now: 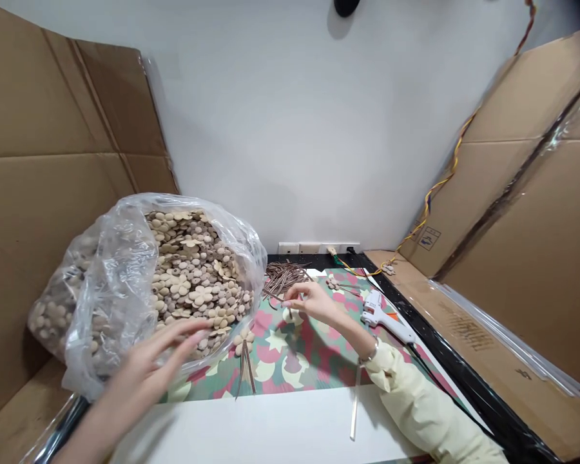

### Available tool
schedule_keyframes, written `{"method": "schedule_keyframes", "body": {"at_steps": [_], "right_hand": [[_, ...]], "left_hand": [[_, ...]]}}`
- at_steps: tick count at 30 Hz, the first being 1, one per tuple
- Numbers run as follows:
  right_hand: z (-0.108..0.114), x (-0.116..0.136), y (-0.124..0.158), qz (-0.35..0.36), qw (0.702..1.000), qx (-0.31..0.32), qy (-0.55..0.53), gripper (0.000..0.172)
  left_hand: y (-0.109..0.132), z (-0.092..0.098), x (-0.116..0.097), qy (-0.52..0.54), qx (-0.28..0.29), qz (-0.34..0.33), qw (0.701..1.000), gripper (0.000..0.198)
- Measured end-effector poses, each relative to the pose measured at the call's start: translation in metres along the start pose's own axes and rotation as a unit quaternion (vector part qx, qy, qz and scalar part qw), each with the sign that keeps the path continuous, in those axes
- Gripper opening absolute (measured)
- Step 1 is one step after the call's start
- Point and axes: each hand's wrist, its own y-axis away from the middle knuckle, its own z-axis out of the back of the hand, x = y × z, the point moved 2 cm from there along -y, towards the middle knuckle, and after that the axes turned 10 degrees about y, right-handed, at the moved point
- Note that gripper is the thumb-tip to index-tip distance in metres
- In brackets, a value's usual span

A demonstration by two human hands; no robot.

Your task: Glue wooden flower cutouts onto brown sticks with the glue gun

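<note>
left fingers (180, 328) apart by bagged flowers (178, 282); right fingers (301, 289) narrow near brown strips (287, 278), whether gripping i can't tell.

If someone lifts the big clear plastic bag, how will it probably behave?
The bag would probably sag, since its thin film is wrinkled. It may feel rather heavy, being packed with flower pieces. Some could spill, because its mouth gapes open.
</note>
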Motion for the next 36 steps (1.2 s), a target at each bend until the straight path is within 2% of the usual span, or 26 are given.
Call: {"method": "schedule_keyframes", "body": {"at_steps": [2, 4, 6, 9, 11, 14, 16, 18, 20, 23, 28, 33, 36], "right_hand": [[0.005, 0.013, 0.012, -0.019, 0.997, 0.02, -0.075, 0.021], [0.004, 0.022, 0.021, -0.042, 0.985, 0.028, -0.166, 0.021], [-0.001, 0.026, 0.027, -0.061, 0.969, 0.021, -0.237, 0.019], [-0.006, 0.022, 0.033, -0.103, 0.947, 0.024, -0.302, 0.022], [-0.006, 0.017, 0.036, -0.123, 0.943, 0.046, -0.307, 0.023], [-0.001, 0.016, 0.039, -0.115, 0.951, 0.081, -0.275, 0.019], [0.002, 0.018, 0.04, -0.101, 0.954, 0.069, -0.275, 0.016], [0.003, 0.021, 0.04, -0.084, 0.95, 0.028, -0.299, 0.012], [0.002, 0.024, 0.04, -0.067, 0.944, -0.013, -0.324, 0.009], [-0.005, 0.023, 0.04, -0.094, 0.926, -0.016, -0.364, 0.01], [-0.016, 0.02, 0.039, -0.146, 0.894, -0.004, -0.424, 0.012], [-0.019, 0.022, 0.039, -0.155, 0.885, -0.025, -0.437, 0.015], [-0.023, 0.023, 0.04, -0.17, 0.88, -0.03, -0.442, 0.014]], "left_hand": [[-0.025, -0.036, -0.028, -0.047, 0.072, -0.135, 0.987, 0.037], [-0.04, -0.068, -0.046, -0.106, 0.088, -0.242, 0.961, 0.04], [-0.048, -0.09, -0.052, -0.151, 0.095, -0.297, 0.938, 0.033], [-0.052, -0.102, -0.05, -0.171, 0.087, -0.318, 0.928, 0.025], [-0.054, -0.101, -0.047, -0.162, 0.074, -0.3, 0.937, 0.029], [-0.056, -0.097, -0.046, -0.121, 0.063, -0.251, 0.958, 0.034], [-0.057, -0.1, -0.046, -0.069, 0.079, -0.206, 0.973, 0.03], [-0.056, -0.107, -0.046, 0.003, 0.12, -0.148, 0.982, 0.029], [-0.054, -0.116, -0.046, 0.093, 0.176, -0.088, 0.976, 0.033], [-0.048, -0.126, -0.047, 0.192, 0.234, -0.033, 0.953, 0.034], [-0.047, -0.126, -0.047, 0.219, 0.232, 0.0, 0.948, 0.03], [-0.049, -0.122, -0.048, 0.294, 0.302, 0.036, 0.906, 0.031], [-0.049, -0.124, -0.046, 0.306, 0.274, 0.055, 0.91, 0.036]]}}
